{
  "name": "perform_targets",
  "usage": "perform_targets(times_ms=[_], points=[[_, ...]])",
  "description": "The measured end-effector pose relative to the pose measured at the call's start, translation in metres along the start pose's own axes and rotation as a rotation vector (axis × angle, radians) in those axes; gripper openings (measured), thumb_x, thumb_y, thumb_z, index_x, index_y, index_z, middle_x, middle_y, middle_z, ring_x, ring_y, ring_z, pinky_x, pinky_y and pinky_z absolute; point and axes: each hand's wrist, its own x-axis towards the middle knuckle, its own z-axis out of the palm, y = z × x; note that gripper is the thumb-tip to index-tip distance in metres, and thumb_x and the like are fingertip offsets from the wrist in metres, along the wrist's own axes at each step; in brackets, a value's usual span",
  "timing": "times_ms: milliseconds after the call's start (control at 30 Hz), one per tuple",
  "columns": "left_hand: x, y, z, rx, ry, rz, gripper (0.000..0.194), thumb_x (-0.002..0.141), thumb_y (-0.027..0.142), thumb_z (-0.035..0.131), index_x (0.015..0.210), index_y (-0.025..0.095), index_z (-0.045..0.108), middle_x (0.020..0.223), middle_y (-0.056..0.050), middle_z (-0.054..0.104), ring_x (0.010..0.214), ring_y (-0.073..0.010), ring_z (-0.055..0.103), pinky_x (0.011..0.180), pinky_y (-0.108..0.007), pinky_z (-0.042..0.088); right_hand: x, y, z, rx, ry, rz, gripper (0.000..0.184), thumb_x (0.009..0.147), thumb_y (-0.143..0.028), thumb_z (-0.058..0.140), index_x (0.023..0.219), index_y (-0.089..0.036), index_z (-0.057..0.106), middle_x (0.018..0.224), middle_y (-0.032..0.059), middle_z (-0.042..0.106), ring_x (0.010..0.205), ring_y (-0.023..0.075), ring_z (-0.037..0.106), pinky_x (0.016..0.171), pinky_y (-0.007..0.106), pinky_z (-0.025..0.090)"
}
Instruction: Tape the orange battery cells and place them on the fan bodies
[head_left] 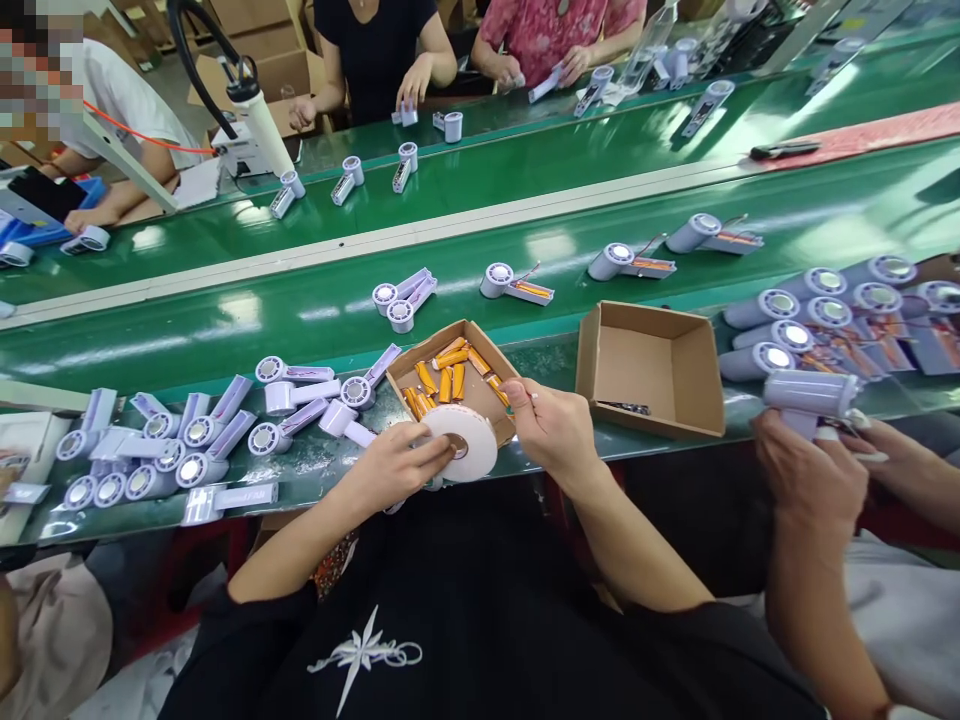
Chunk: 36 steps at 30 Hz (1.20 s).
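Note:
My left hand grips a flat white roll of tape, its fingers lying over the face near the brown core. The roll is tilted in front of a small cardboard box that holds several orange-wrapped battery cells. By the box's right edge, my right hand is closed with the thumb up against the fingers. A tiny bit of something pale shows at its fingertips, too small to name. Left of the box lie several lilac handheld-fan housings, some with open handles.
A second cardboard box stands to the right with small dark pieces inside. Fan bodies ride on the green conveyor belt. A co-worker's hands hold a fan at right, beside several grouped fans. Other people work across the belt.

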Motion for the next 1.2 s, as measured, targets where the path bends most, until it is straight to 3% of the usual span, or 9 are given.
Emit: perform_targets(times_ms=[300,500,567,700,800,900,1000,1100,1200], points=[[0.003,-0.001,0.003,-0.047,-0.16,-0.061,0.028,0.108,0.014,0.052,0.131,0.023,0.067,0.126,-0.003,0.074,0.1,-0.018,0.064,0.09,-0.036,0.056,-0.009,-0.006,0.003,0.488,-0.222,0.158,0.044,0.109,-0.046,0.045,0.11,-0.022,0.082,0.107,0.0089,0.084,0.102,0.027,0.079,0.087,0.035,0.062],[0.004,-0.012,-0.01,-0.196,-0.183,-0.109,0.043,0.104,0.014,0.059,0.144,0.03,0.061,0.131,-0.003,0.072,0.109,-0.0196,0.063,0.101,-0.037,0.052,-0.005,0.023,-0.011,0.953,-0.557,0.335,0.049,0.082,-0.043,0.086,0.126,-0.022,0.077,0.097,0.0033,0.083,0.088,0.0261,0.081,0.084,0.038,0.068],[0.012,-0.009,-0.011,-0.172,-0.154,-0.169,0.047,0.104,0.014,0.058,0.149,0.031,0.058,0.132,-0.003,0.072,0.111,-0.0214,0.061,0.104,-0.04,0.049,-0.004,0.016,0.001,1.106,-0.352,0.451,0.046,0.077,-0.044,0.091,0.115,-0.021,0.078,0.1,0.0049,0.083,0.094,0.0272,0.081,0.089,0.04,0.068],[0.03,0.014,0.005,-0.12,-0.058,-0.432,0.045,0.106,0.032,0.06,0.151,0.026,0.058,0.127,-0.011,0.073,0.109,-0.0287,0.057,0.104,-0.053,0.043,-0.005,-0.009,0.039,1.352,0.355,0.583,0.046,0.085,-0.051,0.085,0.121,-0.028,0.067,0.127,0.0067,0.078,0.119,0.0244,0.076,0.107,0.044,0.061],[0.03,0.042,0.021,-0.171,-0.049,-0.527,0.044,0.102,0.048,0.065,0.136,0.021,0.07,0.108,-0.013,0.073,0.1,-0.0292,0.056,0.088,-0.05,0.046,-0.007,0.006,0.048,1.385,0.41,0.602,0.044,0.086,-0.048,0.085,0.121,-0.029,0.064,0.126,0.0063,0.078,0.117,0.0235,0.076,0.104,0.045,0.063],[0.019,0.05,0.026,-0.294,-0.087,-0.442,0.035,0.096,0.045,0.074,0.123,0.022,0.076,0.103,-0.01,0.072,0.095,-0.0266,0.056,0.084,-0.045,0.046,-0.003,0.061,0.023,1.351,0.528,0.581,0.036,0.082,-0.045,0.088,0.106,-0.027,0.069,0.113,0.0032,0.079,0.107,0.0204,0.078,0.098,0.038,0.065],[0.023,0.011,0.028,-0.414,-0.205,-0.363,0.043,0.087,0.044,0.083,0.124,0.022,0.076,0.12,-0.01,0.073,0.109,-0.0303,0.057,0.095,-0.047,0.048,0.004,0.104,-0.007,1.292,0.815,0.493,0.029,0.084,-0.045,0.086,0.105,-0.032,0.07,0.115,-0.0008,0.077,0.116,0.0187,0.074,0.1,0.034,0.063],[0.056,-0.062,0.041,-0.647,-0.303,-0.375,0.043,0.087,0.053,0.081,0.115,0.02,0.079,0.123,-0.009,0.075,0.115,-0.0304,0.06,0.103,-0.043,0.047,0.004,0.098,-0.012,1.326,0.698,0.499,0.037,0.082,-0.042,0.09,0.112,-0.033,0.07,0.118,-0.0002,0.078,0.112,0.0205,0.076,0.095,0.037,0.066],[0.101,-0.127,0.064,-0.836,-0.414,-0.508,0.04,0.101,0.052,0.06,0.105,0.018,0.081,0.103,-0.006,0.079,0.09,-0.0215,0.067,0.084,-0.032,0.049,-0.002,0.067,0.002,1.304,0.539,0.553,0.046,0.079,-0.042,0.093,0.116,-0.03,0.069,0.117,0.0048,0.08,0.098,0.0233,0.08,0.087,0.041,0.069]])
